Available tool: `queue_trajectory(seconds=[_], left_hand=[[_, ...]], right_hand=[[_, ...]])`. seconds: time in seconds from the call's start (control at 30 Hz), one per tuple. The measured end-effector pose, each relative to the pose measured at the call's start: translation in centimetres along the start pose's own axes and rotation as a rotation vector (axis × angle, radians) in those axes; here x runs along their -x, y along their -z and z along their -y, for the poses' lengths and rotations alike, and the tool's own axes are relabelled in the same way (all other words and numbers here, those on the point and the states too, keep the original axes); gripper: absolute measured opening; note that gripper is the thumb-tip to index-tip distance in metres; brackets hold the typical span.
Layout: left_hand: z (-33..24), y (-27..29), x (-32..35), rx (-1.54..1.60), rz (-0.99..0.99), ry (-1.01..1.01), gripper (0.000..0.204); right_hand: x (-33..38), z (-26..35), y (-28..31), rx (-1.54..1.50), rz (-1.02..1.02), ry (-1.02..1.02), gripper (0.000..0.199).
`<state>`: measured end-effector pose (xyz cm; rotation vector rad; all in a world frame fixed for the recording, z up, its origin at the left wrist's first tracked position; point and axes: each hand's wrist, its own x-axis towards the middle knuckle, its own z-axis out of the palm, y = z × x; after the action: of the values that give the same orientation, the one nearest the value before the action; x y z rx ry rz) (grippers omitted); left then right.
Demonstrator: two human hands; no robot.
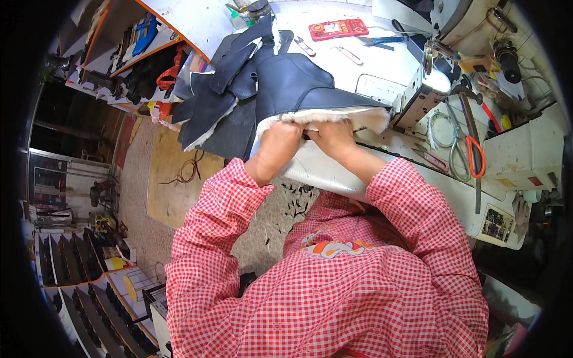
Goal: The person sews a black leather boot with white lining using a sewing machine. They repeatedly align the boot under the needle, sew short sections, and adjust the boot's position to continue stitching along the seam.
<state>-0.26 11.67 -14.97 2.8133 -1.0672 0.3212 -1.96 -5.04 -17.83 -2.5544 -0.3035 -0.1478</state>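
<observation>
A dark navy leather boot upper (295,83) with a pale fleece lining (358,117) lies on the white table, its fleecy edge toward me. Both hands meet at that near edge. My left hand (279,146) is closed in a fist on the fleece-lined edge. Close beside it, my right hand (331,141) has its fingers curled over the same edge. Something small and dark shows between the hands, too hidden to name. More dark fleece-backed leather pieces (209,110) lie piled to the left.
A sewing machine (421,98) stands right of the work. Thread snips (304,46), a red phone-shaped case (339,28) and blue-handled pliers (382,40) lie behind. Orange-handled scissors (476,156) and a hammer (468,98) rest at the right. Dark scraps (296,200) litter the floor.
</observation>
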Motion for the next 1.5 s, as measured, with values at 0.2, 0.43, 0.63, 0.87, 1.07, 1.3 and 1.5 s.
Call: queue_trajectory(seconds=[0.2, 0.43, 0.63, 0.87, 1.07, 1.3, 1.5], left_hand=[[-2.8, 4.8, -2.4, 0.171, -0.122, 0.082, 0.016], [-8.5, 8.2, 1.1, 1.205, -0.100, 0.244, 0.035], [-9.5, 7.8, 2.3, 1.674, -0.106, 0.675, 0.034], [-8.4, 6.8, 1.3, 1.820, -0.379, 0.854, 0.024], [-7.8, 7.9, -0.9, 0.875, -0.603, 0.489, 0.037], [-6.2, 11.1, -4.0, 0.013, -0.167, -0.308, 0.036], [-4.3, 11.6, -4.0, 0.004, -0.201, -0.360, 0.025]], right_hand=[[-1.5, 0.0, 2.3, -0.114, -0.059, -0.044, 0.018], [-3.5, -0.6, 8.0, -0.340, -0.227, 0.253, 0.014], [-2.5, -0.9, 10.0, -0.324, -0.168, 0.226, 0.009], [0.5, -0.9, 8.6, -0.281, -0.269, 0.275, 0.010], [0.4, -1.7, 8.6, -0.657, -0.089, 0.011, 0.013], [-0.2, -2.3, 9.4, -0.548, -0.043, 0.037, 0.013], [0.6, -1.8, 9.6, -0.606, -0.100, 0.054, 0.015]])
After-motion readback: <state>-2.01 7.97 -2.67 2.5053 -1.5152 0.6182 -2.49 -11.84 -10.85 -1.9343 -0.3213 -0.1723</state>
